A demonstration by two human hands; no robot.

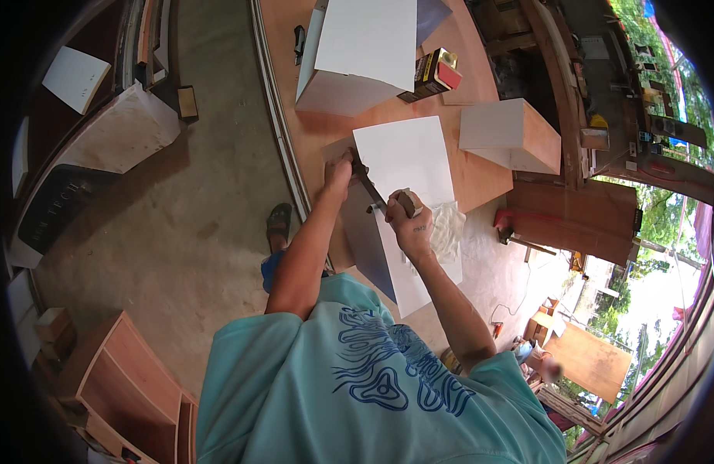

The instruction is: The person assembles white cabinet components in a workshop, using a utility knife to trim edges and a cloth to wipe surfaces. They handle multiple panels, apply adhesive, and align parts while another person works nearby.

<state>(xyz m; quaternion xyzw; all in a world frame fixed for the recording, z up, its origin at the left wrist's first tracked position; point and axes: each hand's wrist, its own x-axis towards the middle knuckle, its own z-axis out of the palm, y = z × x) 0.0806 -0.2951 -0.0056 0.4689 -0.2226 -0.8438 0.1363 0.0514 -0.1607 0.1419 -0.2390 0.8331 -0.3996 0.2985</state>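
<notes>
A white-topped box (411,155) lies in front of me on the wooden worktable, its grey side facing left. Along its left edge runs a long, narrow dark tool (372,189), whose exact kind I cannot make out. My left hand (339,175) is closed at the tool's far end. Nearer to me, my right hand (410,226) grips around the near end, with a brown piece (408,203) showing between thumb and fingers. Crumpled pale sheeting (448,232) lies on the white surface just right of my right hand.
A larger white box (364,39) stands farther back on the worktable (480,185). A black-and-yellow carton (430,76) and a smaller white box (492,127) sit to the right. A wooden cabinet (132,379) stands on the floor at lower left. Someone's sandalled foot (279,224) shows beside the table.
</notes>
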